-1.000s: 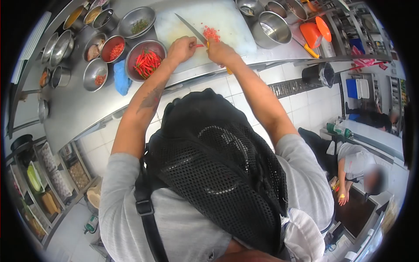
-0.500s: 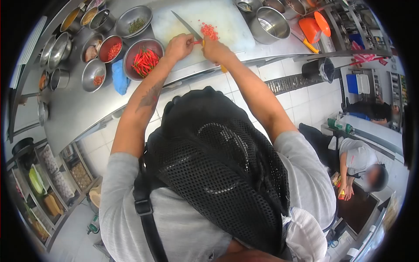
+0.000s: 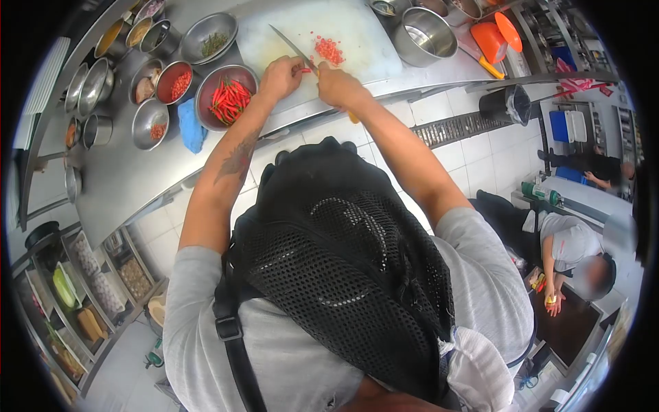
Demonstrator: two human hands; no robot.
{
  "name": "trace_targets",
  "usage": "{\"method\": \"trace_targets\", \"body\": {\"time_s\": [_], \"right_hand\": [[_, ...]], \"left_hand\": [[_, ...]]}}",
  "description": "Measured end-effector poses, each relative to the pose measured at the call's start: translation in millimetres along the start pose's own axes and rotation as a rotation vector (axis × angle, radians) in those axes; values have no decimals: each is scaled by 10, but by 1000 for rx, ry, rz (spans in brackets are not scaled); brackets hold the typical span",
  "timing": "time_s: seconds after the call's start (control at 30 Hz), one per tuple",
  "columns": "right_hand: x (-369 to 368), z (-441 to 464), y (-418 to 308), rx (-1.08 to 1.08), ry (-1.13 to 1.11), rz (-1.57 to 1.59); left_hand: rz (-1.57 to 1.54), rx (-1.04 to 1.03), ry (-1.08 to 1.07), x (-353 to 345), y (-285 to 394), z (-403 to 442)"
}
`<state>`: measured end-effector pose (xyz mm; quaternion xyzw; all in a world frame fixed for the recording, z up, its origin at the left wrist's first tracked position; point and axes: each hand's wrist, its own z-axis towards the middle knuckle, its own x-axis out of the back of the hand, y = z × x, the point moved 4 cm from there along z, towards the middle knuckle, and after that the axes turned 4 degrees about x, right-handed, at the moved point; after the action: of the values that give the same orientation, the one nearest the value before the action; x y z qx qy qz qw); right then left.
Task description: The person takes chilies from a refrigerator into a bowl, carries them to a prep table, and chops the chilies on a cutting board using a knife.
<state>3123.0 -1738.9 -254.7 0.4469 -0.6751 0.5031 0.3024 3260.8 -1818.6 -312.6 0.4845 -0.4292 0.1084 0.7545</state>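
Note:
On a white cutting board [image 3: 367, 41], my left hand [image 3: 280, 78] pinches a short red chili [image 3: 305, 70]. My right hand [image 3: 338, 86] is wrapped round the yellow handle of a long knife [image 3: 291, 44], whose blade points up and left beside the chili. Just beyond my right hand lies a small spread of chopped red chili [image 3: 328, 49]. A bowl of whole red chilies [image 3: 230, 100] stands left of the board, near my left forearm. A blue cloth [image 3: 191, 126] touches the counter beside that bowl.
Several metal bowls stand at the left, one with chopped chili [image 3: 181, 80] and one with green herbs [image 3: 213, 44]. A metal pot [image 3: 425, 37] and an orange scale [image 3: 489, 42] are at the right. Another person [image 3: 571, 242] works at the lower right.
The knife blade has shifted slightly beside the chili, and the held chili piece looks shorter. The other person's hands have moved a little. The view has shifted slightly.

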Motion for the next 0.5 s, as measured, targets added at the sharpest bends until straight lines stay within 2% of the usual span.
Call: {"method": "trace_targets", "body": {"time_s": [0.1,0.17,0.2,0.27,0.4,0.47,0.5], "right_hand": [[0,64,-17,-56,-34,144],[208,-78,-101,-158,-207,210],[166,-56,-56,-157,-190,208],[8,-39,-22,-26,-17,14],[87,58,-70,-34,-21,108],[310,-158,-197,-120,-213,220],[274,-105,-140,-122,-182,210]], "left_hand": [[-21,17,-7,8,-5,-22],[13,22,-52,-32,-38,-78],[40,18,-60,-26,-39,22],[7,21,-32,-16,-12,44],[59,18,-41,-23,-21,11],[84,41,-104,-64,-39,-59],[110,64,-125,-47,-43,62]]}}
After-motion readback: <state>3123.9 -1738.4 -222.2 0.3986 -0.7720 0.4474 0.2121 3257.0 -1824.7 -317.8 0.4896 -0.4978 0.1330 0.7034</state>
